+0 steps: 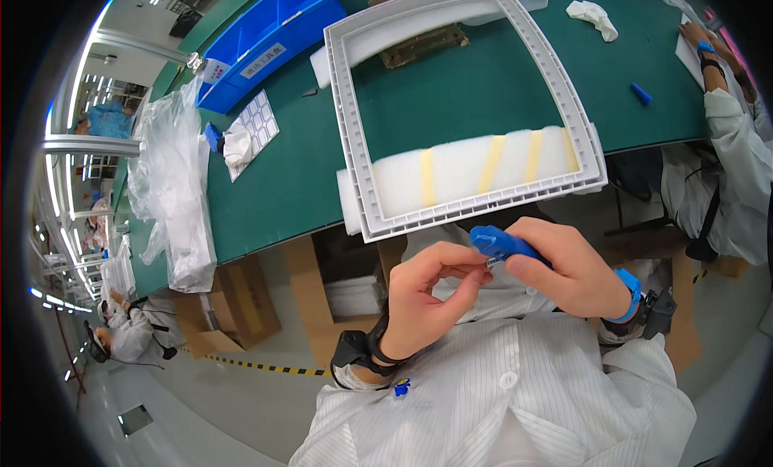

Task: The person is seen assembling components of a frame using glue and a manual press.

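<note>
My right hand [564, 266] is wrapped round a blue utility knife [501, 242], held in front of my body just off the table's near edge. My left hand [431, 294] is closed in a pinch, its fingertips meeting a small silvery bit at the knife's underside. Exactly what those fingertips grip is too small to tell. Beyond both hands lies a large white rectangular plastic frame [475, 212], its near side reaching the table edge. White foam [459, 167] with yellow strips lies under the frame's near part.
On the green table [282, 189] stand a blue divided bin [262, 44] and crumpled clear plastic [173, 185] at left. A label sheet [260, 122], a white cloth [593, 18] and a blue cap-like piece [641, 94] lie about. A co-worker's arm [713, 72] rests at far right. Cardboard boxes [241, 302] stand below.
</note>
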A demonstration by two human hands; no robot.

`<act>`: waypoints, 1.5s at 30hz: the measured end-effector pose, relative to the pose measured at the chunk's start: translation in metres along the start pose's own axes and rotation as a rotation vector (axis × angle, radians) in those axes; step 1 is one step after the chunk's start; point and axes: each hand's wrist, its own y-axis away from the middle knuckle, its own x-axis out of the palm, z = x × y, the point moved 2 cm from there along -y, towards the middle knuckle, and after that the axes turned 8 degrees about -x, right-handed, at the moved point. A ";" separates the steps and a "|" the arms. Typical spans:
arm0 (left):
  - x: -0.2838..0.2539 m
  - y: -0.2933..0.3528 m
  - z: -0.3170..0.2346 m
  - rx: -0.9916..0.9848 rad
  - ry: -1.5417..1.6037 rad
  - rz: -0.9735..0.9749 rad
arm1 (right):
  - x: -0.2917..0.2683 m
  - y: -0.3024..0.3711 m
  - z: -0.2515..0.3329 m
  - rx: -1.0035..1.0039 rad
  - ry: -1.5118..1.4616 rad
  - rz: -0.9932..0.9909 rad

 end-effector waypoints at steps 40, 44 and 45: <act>-0.023 0.021 0.119 -0.787 0.946 0.418 | 0.040 0.018 -0.080 -0.073 0.051 0.147; -0.048 0.017 0.099 -0.483 0.281 0.044 | 0.040 0.020 -0.087 0.113 0.152 0.169; -0.047 0.018 0.098 -0.490 0.280 0.050 | 0.041 0.022 -0.088 0.118 0.149 0.162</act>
